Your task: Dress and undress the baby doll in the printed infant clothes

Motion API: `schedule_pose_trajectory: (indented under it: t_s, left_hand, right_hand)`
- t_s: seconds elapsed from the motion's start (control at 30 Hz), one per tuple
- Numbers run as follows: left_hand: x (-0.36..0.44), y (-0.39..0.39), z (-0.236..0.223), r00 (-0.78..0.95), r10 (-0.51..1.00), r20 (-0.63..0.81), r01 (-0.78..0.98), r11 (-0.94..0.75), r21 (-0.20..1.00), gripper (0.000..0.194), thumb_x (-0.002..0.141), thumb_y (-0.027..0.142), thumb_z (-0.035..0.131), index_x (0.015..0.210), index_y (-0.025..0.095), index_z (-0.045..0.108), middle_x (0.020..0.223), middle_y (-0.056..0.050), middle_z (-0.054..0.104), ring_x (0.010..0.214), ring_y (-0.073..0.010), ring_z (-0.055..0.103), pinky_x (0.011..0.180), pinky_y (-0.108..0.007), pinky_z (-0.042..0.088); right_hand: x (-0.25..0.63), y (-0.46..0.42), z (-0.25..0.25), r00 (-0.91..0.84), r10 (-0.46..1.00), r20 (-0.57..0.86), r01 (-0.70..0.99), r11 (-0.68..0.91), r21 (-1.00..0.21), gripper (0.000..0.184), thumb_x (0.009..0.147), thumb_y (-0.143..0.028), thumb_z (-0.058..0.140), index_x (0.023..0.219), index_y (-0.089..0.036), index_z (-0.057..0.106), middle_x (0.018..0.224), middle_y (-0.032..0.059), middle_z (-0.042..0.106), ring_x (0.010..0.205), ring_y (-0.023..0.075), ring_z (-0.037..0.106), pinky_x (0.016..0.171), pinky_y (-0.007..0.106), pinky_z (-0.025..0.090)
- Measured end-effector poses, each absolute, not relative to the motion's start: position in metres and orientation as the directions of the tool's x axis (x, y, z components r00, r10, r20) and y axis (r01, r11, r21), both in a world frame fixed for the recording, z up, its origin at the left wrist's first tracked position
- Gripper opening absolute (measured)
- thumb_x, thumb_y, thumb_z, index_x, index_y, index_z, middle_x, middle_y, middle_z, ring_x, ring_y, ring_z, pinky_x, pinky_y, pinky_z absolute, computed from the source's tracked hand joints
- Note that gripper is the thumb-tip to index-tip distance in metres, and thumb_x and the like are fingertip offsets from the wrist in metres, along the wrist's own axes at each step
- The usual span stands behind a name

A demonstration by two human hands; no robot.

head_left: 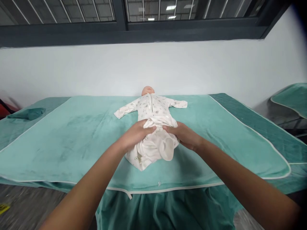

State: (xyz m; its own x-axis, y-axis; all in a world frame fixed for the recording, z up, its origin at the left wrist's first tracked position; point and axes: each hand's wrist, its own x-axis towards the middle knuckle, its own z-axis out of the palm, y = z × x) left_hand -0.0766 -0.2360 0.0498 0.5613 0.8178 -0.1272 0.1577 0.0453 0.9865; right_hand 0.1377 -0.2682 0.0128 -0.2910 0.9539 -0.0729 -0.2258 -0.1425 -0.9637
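A baby doll [148, 90] lies on its back on the green bed, its head toward the wall. It wears a white printed baby top [153, 105] with the sleeves spread out to both sides. Around the doll's lower body is bunched white baby clothing [150, 151], with a plain white end hanging toward me. My left hand [137, 134] grips this cloth on the left side, thumb on top. On the right side my right hand [183, 134] is closed on the same cloth. The doll's legs are hidden under the fabric.
A light green cover [79, 137] with white piping lies over a darker green sheet [263, 134], which hangs down at the front. Behind stands a white wall [96, 70] below a dark-framed, barred window [153, 30]. Another green cloth [294, 97] is at the far right.
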Motion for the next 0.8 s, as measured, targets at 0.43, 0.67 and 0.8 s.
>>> schedule_pose_trajectory:
  t_s: [0.43, 0.67, 0.8]
  left_hand:
    - [-0.043, -0.248, 0.020, 0.614, 0.750, -0.246, 0.710, -0.389, 0.587, 0.024, 0.090, 0.029, 0.047, 0.111, 0.020, 0.057, 0.110, -0.011, 0.068, 0.099, -0.0287, 0.064, 0.078, -0.036, 0.046]
    - [-0.048, -0.249, 0.021, 0.555, 0.787, -0.271, 0.590, -0.142, 0.795, 0.028, 0.083, 0.034, 0.056, 0.108, 0.022, 0.059, 0.108, -0.005, 0.068, 0.099, -0.0259, 0.064, 0.074, -0.032, 0.048]
    - [-0.053, -0.252, 0.033, 0.570, 0.765, -0.300, 0.491, -0.025, 0.871, 0.023, 0.082, 0.036, 0.061, 0.100, 0.022, 0.060, 0.099, -0.002, 0.066, 0.090, -0.0223, 0.064, 0.067, -0.029, 0.045]
  right_hand:
    - [0.133, -0.299, -0.081, 0.184, 0.983, -0.017, 0.168, -0.048, -0.985, 0.038, 0.083, -0.045, 0.066, 0.108, -0.016, 0.071, 0.110, 0.0100, 0.076, 0.105, 0.0324, 0.067, 0.086, 0.040, 0.051]
    - [0.129, -0.299, -0.076, 0.171, 0.984, 0.055, 0.181, 0.023, -0.983, 0.033, 0.089, -0.048, 0.061, 0.100, -0.018, 0.070, 0.102, 0.0070, 0.075, 0.099, 0.0278, 0.065, 0.082, 0.035, 0.049]
    - [0.134, -0.296, -0.072, 0.139, 0.988, -0.067, -0.057, -0.060, -0.997, 0.043, 0.083, -0.055, 0.067, 0.099, -0.016, 0.068, 0.098, 0.0075, 0.075, 0.087, 0.0252, 0.066, 0.075, 0.033, 0.050]
